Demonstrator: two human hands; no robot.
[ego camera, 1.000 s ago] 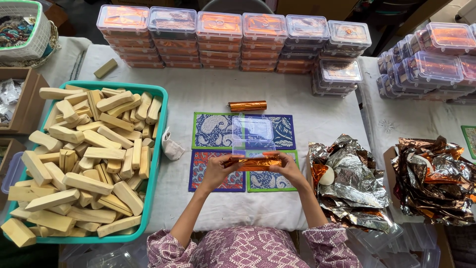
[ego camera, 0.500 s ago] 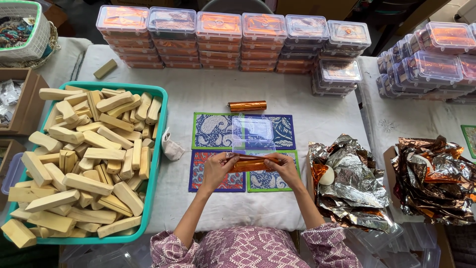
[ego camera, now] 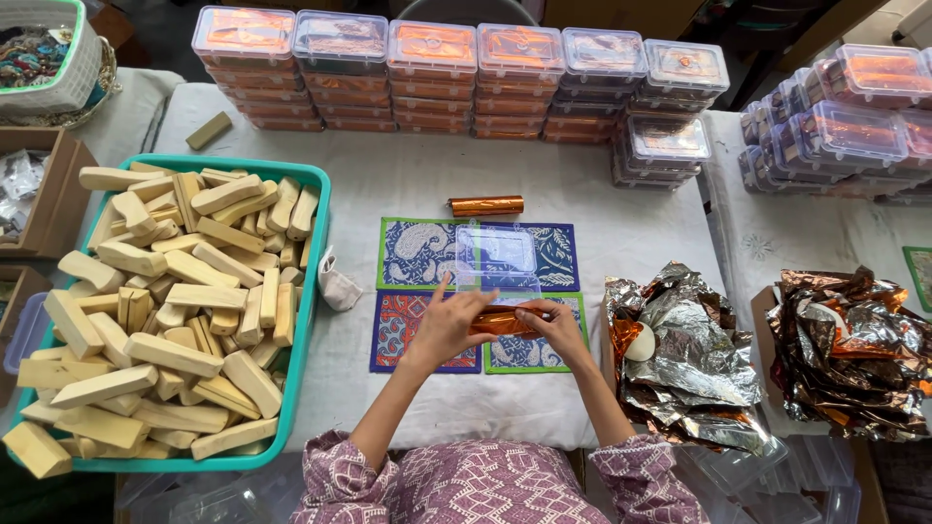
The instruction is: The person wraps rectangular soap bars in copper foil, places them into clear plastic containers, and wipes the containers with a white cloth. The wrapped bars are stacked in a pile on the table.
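My left hand (ego camera: 447, 325) and my right hand (ego camera: 551, 325) together hold a bar wrapped in orange foil (ego camera: 505, 320) over the patterned mats (ego camera: 417, 254) at the table's middle. The left forefinger sticks up while the other fingers press the wrapper. My right hand pinches the bar's right end. A clear plastic box (ego camera: 497, 257) lies open just beyond the hands. Further back rests another foil-wrapped bar (ego camera: 485, 206).
A teal tray (ego camera: 309, 291) heaped with pale tan bars (ego camera: 165, 311) fills the left. Stacks of lidded clear boxes (ego camera: 427, 73) line the back and right. Crumpled foil sheets (ego camera: 689, 359) lie at right, more in a box (ego camera: 849, 349). A small white pouch (ego camera: 338, 287) sits beside the tray.
The hands have drawn closer together on the orange bar, and the left forefinger has lifted. The rest of the table is unchanged.
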